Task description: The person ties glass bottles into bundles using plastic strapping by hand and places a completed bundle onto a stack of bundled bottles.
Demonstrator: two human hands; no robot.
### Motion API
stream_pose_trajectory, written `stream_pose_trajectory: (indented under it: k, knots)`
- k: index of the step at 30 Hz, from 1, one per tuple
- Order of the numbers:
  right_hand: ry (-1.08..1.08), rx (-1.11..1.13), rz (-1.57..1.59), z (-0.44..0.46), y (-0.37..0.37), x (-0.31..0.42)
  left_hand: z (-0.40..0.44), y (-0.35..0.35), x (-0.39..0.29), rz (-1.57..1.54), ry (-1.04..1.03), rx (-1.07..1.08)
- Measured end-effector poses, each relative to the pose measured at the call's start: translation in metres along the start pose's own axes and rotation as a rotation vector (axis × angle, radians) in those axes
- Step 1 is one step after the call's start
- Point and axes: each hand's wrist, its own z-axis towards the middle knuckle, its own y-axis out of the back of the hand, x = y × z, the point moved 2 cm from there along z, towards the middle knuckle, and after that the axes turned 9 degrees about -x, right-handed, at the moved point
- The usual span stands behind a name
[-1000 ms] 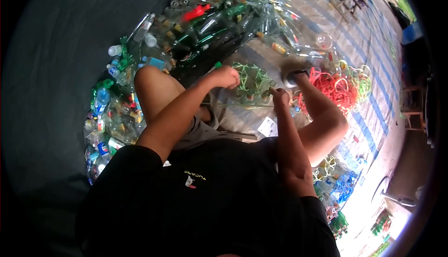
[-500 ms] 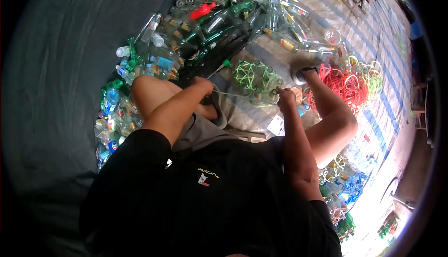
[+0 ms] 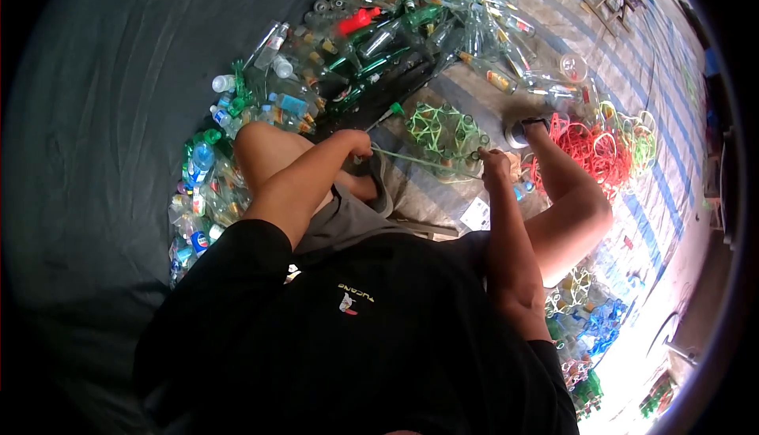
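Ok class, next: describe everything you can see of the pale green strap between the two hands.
The pale green strap is a narrow strip that looks like plastic. It runs nearly straight, apparently taut, from the closed left hand down and rightward in the picture toward the right hand, along the near edge of the green-laced bottles. Whether the right hand grips it cannot be made out.

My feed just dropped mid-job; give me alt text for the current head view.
A person's left hand holds a pale green strip stretched toward the right hand, which is at the edge of a green-laced bundle of clear bottles. Loose bottles pile up ahead and left; tangled red strips lie to the right.
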Motion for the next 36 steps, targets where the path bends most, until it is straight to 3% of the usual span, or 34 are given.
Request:
stream_pose_trajectory:
  k: [6,14,18,20,21,23,25,28,31,32,34,36]
  knots:
    - [0.114,-0.083,-0.057,-0.003,0.0,0.0,0.062,-0.049,0.005,-0.052,-0.052,-0.066]
    - [0.1,-0.091,-0.146,-0.013,0.001,0.013,0.105,-0.077,0.03,0.177,-0.212,-0.137]
    - [0.091,-0.107,-0.144,-0.002,0.0,0.005,0.126,-0.085,0.045,0.324,-0.382,-0.191]
    - [0.214,-0.099,-0.15,-0.003,-0.003,0.007,0.135,-0.095,0.047,0.383,-0.463,-0.234]
    - [0.123,-0.096,-0.159,-0.003,0.001,0.008,0.137,-0.1,0.05,0.403,-0.498,-0.265]
    - [0.116,-0.098,-0.159,-0.005,0.001,0.013,0.137,-0.108,0.048,0.449,-0.718,-0.394]
    - [0.109,-0.096,-0.154,-0.005,-0.001,0.017,0.148,-0.109,0.047,0.296,-0.11,-0.282]
    - [0.145,-0.084,-0.165,-0.006,-0.001,0.018,0.138,-0.115,0.059,0.281,-0.054,-0.168]
    - [0.144,-0.079,-0.146,-0.007,-0.002,0.017,0.145,-0.128,0.065,0.236,0.045,-0.197]
    - [0.139,-0.087,-0.153,-0.007,-0.002,0.016,0.171,-0.143,0.078,0.236,0.043,-0.197]
    - [0.136,-0.095,-0.162,-0.008,0.0,0.016,0.21,-0.167,0.098,0.529,-0.15,0.034]
    - [0.134,-0.105,-0.164,-0.008,-0.001,0.016,0.203,-0.168,0.099,0.439,-0.091,0.033]
